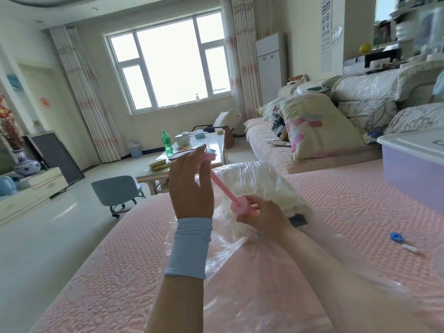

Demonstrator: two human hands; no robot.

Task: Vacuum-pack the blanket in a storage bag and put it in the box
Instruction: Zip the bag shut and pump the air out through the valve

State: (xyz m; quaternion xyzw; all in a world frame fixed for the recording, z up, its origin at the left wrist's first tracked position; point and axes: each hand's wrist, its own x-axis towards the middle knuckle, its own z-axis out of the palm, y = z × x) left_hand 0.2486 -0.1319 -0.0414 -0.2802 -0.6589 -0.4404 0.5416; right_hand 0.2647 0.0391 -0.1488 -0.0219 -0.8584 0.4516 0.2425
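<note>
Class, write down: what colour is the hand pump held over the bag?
The hand pump is pink, clearest in the head view.

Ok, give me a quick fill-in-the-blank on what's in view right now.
1. The left hand and right hand hold a ___ pump.
2. The blanket inside the clear storage bag is ___.
3. The blue cap lies on the bed cover, to the person's ___.
Missing words: pink; white; right.
</note>
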